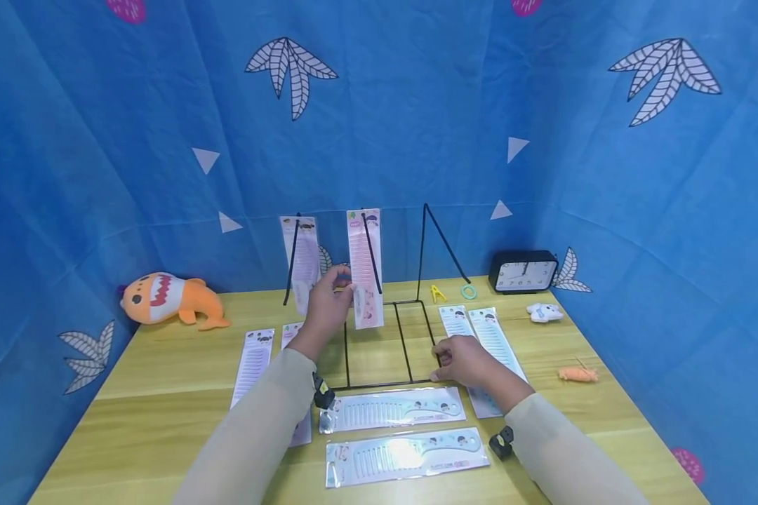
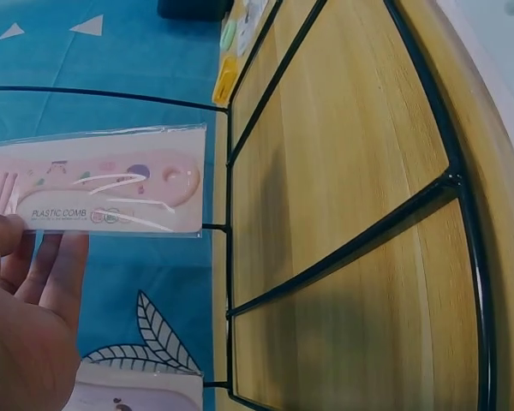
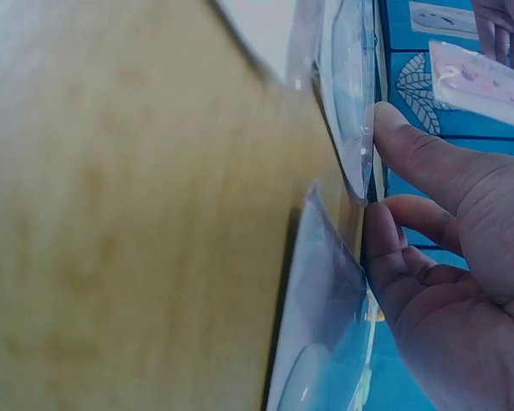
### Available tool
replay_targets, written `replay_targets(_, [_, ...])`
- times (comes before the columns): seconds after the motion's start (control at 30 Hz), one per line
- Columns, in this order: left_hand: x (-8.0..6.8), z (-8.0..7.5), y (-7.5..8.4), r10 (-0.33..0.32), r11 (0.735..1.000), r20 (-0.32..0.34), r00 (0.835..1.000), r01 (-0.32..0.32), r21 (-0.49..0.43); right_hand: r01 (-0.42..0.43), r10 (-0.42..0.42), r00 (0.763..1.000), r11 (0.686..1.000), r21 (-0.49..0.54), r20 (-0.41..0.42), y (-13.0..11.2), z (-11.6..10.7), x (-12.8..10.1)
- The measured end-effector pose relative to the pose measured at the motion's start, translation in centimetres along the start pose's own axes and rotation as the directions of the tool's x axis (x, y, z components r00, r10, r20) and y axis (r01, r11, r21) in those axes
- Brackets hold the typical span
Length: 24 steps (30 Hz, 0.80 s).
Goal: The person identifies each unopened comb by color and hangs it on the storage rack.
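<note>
Around you on the tabletop point(image 1: 164, 379) sit an orange plush shark point(image 1: 167, 300), a black clock point(image 1: 523, 271) and a small white toy point(image 1: 544, 312), with packaged combs point(image 1: 394, 409) lying flat in front of the black wire rack point(image 1: 385, 344). Your left hand point(image 1: 328, 303) pinches the pink comb packet point(image 1: 365, 270), which hangs upright on the rack's middle arm. Your right hand point(image 1: 464, 359), fingers loosely curled, rests on the rack's front right corner, well apart from the left.

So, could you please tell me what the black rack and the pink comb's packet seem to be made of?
Rack: thin rods in a dark, even coat, probably painted metal wire. Packet: glossy clear film over a printed pink card, judging by the glare streaks; the comb inside looks plastic, as its label says.
</note>
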<state>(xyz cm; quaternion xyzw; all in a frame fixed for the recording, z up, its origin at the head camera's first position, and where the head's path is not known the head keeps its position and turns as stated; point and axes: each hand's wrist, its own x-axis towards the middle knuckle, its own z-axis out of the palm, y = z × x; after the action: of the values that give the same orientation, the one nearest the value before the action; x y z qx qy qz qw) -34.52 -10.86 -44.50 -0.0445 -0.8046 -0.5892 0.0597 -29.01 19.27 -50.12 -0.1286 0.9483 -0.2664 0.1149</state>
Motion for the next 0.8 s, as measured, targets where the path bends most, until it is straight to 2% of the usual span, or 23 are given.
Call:
replay_targets(0.2, [0.6, 0.5, -0.4, -0.011, 1.000, -0.031, 0.999, 0.012, 0.020, 0.002, -0.002, 1.000, 1.000, -0.001, 0.005, -0.2, 0.0, 0.0])
replay_targets(0.8, [1.3, 0.7, -0.7, -0.031, 0.998, -0.046, 0.998, 0.033, 0.059, -0.031, 0.031, 0.999, 1.000, 0.000, 0.009, -0.3, -0.1, -0.1])
